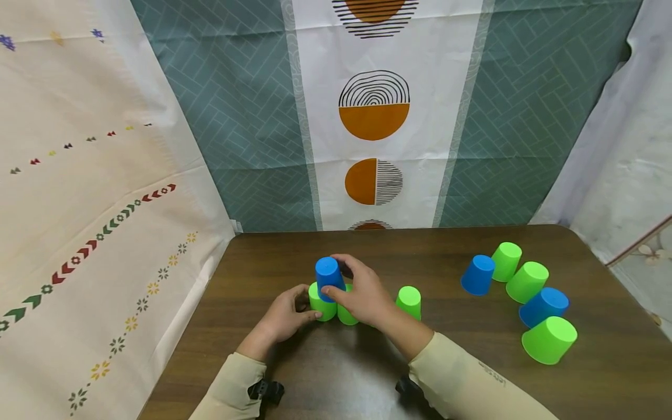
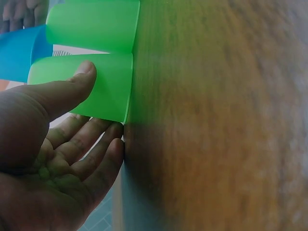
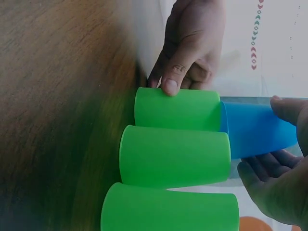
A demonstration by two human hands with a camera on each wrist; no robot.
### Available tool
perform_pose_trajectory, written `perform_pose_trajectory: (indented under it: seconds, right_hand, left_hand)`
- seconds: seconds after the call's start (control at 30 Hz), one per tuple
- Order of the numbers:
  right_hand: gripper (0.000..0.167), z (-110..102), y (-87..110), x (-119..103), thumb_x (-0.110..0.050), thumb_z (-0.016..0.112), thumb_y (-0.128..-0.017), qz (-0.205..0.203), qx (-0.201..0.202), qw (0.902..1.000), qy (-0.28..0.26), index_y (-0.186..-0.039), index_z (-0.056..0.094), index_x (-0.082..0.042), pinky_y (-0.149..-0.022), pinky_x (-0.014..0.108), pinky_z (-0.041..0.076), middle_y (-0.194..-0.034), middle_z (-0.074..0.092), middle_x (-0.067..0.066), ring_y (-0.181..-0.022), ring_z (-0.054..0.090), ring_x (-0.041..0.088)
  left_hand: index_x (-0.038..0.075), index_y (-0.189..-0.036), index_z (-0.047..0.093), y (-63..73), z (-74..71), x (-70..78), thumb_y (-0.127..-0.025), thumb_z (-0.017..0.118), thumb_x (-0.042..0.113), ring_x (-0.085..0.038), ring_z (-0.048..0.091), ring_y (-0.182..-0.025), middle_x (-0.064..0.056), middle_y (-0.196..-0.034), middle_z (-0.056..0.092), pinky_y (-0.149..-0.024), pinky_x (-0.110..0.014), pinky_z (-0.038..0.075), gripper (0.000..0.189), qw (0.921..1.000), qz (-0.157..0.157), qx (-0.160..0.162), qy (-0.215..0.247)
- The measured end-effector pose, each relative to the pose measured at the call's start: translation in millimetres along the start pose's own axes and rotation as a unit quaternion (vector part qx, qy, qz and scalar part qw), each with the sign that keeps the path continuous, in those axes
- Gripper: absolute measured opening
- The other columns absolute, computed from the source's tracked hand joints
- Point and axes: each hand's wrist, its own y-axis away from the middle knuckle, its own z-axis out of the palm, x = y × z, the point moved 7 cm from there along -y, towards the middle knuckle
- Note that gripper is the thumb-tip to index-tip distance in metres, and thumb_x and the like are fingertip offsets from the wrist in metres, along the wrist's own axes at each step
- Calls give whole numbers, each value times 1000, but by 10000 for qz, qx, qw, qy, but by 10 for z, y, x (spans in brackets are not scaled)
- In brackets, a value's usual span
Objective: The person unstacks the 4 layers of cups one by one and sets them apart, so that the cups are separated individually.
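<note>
Two green cups stand upside down side by side, the left green cup (image 1: 322,304) and the middle green cup (image 1: 347,314). An upside-down blue cup (image 1: 328,274) sits on top, across both of them. My right hand (image 1: 366,293) holds the blue cup between thumb and fingers; the right wrist view shows the blue cup (image 3: 257,129) meeting the tops of the green ones. Low on the left green cup (image 2: 103,91), my left hand (image 1: 285,315) rests its thumb on one side, with the fingers around the other. Another green cup (image 1: 409,300) stands behind my right forearm.
At the right of the brown table (image 1: 451,373) several more upside-down cups stand in a loose row, among them a blue cup (image 1: 478,275), a second blue cup (image 1: 544,308) and a green cup (image 1: 549,340). A patterned cloth (image 1: 252,116) hangs behind the table.
</note>
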Motion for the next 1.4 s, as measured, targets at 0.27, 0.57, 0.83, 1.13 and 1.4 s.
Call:
perform_pose_trajectory:
  seconds: [0.27, 0.57, 0.83, 1.13, 1.4]
  right_hand:
    - [59, -11, -3, -1, -27, 81, -95, -72, 165, 9997, -192, -147, 55, -15, -106, 55, 52, -141, 62, 7, -129, 63, 30]
    - [61, -344, 87, -61, -25, 84, -92, -10, 641, 9974, -338, -147, 58, -19, -103, 58, 52, -139, 64, 6, -129, 61, 32]
    - [61, -780, 236, -18, -27, 84, -93, -116, 920, 9956, -114, -147, 57, -16, -104, 58, 51, -138, 64, 9, -129, 60, 32]
    - [61, -1316, 539, 250, -31, 81, -95, 104, 1465, 9891, 42, -147, 55, -14, -103, 63, 50, -137, 65, 14, -128, 61, 38]
    - [61, -1676, 841, 489, -33, 77, -98, 283, 1780, 9832, 282, -149, 52, -8, -104, 66, 48, -137, 64, 19, -128, 60, 44]
  left_hand:
    - [8, -130, 63, -1, -3, 17, -92, 83, 16, -28, 69, -115, -7, -123, 71, -103, -53, 54, 44, 10000, 36, 26, 14]
    - [7, -131, 63, -3, 3, 8, -91, 84, 14, -28, 70, -112, -8, -121, 72, -100, -52, 55, 47, 10000, 29, 60, -8]
    - [9, -128, 64, 2, 1, 9, -89, 86, 13, -29, 71, -112, -7, -120, 73, -100, -51, 55, 45, 9999, 15, 94, -51]
    - [7, -128, 64, 22, -3, 23, -89, 86, 12, -30, 71, -111, -7, -119, 72, -98, -51, 56, 45, 9998, 102, 75, -124]
    - [7, -128, 64, 20, 14, 20, -89, 86, 13, -29, 71, -111, -8, -120, 72, -98, -50, 56, 46, 9999, 99, 61, -116]
